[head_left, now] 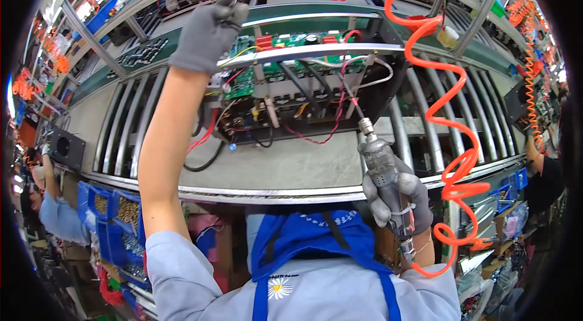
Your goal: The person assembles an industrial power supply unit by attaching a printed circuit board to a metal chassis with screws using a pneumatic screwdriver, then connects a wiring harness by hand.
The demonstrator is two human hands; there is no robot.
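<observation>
My right hand (418, 195), in a grey glove, is wrapped round a pneumatic screwdriver (382, 163). Its long thin bit points up and away toward the front of an open electronics chassis (316, 50). Whether the bit tip touches anything is unclear. My left hand (203, 36), also gloved in grey, is raised by the chassis's far left corner with its fingers curled together; what they hold, if anything, is hidden. Inside the chassis lie a green circuit board (243, 83), black cables, and red, white and yellow wires.
An orange coiled air hose (452, 99) hangs down the right side to the screwdriver. The chassis rests on a conveyor with metal rollers (423, 121). Blue bins (109, 233) of small fasteners stand at lower left. Shelf frames rise behind, and other people work at both sides.
</observation>
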